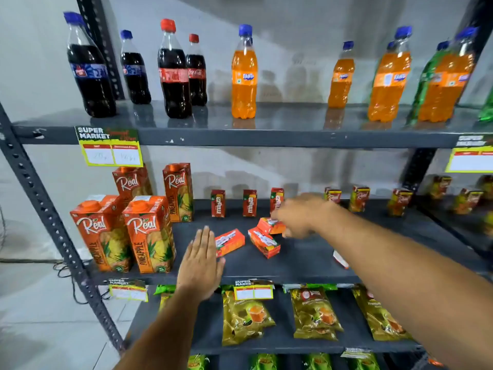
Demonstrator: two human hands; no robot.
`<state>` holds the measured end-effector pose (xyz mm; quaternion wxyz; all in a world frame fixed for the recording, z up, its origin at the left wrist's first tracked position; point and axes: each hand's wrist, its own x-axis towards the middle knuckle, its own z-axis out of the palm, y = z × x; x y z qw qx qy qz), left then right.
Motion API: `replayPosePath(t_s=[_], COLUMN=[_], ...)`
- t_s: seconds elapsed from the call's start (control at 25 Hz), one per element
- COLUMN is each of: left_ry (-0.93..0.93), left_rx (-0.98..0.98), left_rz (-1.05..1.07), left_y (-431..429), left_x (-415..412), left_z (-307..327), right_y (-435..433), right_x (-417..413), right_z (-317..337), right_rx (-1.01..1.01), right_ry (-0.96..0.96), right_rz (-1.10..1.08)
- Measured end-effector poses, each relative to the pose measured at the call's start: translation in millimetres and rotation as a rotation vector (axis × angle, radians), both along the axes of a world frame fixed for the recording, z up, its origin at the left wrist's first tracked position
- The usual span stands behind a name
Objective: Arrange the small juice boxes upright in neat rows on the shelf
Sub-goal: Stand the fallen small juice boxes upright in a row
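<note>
Fallen juice box [270, 226] at right hand [298, 214] fingertips, left hand [201, 259] flat nearby

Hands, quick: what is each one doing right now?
Left hand: open, flat, empty.
Right hand: closing on a lying juice box; grip unclear.

I see a dark metal rack [266, 138] with perforated uprights [40, 198] against a plain grey wall [293, 22]. Pale floor tiles [32, 316] lie at lower left, crossed by what may be cables [69, 271].
</note>
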<state>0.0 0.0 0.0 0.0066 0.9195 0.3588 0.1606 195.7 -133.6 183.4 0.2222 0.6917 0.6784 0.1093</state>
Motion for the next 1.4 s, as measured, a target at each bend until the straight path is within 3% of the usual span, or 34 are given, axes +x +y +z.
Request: replayPosePath(t_s=[0.16, 0.4, 0.64, 0.8, 0.96, 1.04, 1.16, 1.4], left_ry=[0.025, 0.182, 0.239, 0.234, 0.250, 0.256, 0.253, 0.243], left_rx=[-0.242, -0.239, -0.241, -0.219, -0.200, -0.185, -0.185, -0.183], left_rz=[0.151, 0.185, 0.104, 0.127, 0.136, 0.144, 0.145, 0.137], left_y=[32, 56, 63, 64, 65, 64, 62, 63], left_x=[1, 5, 3, 5, 8, 8, 7, 5], left_z=[-38, -45, -41, -40, -41, -43, -42, -44], right_y=[70, 159, 187, 188, 183, 178, 170, 166], right_x=[-7, -22, -34, -23, -17, -22, -34, -38], right_z=[-39, -94, -138, -143, -144, -148, -160, -163], right_rx=[-0.145, -0.119, -0.234, -0.005, 0.579, 0.758, 0.843, 0.829], right_ry=[0.055, 0.199, 0.304, 0.535, 0.973, 1.108, 1.238, 1.260], right_rz=[-0.086, 0.031, 0.033, -0.081, -0.486, -0.597, -0.654, -0.638])
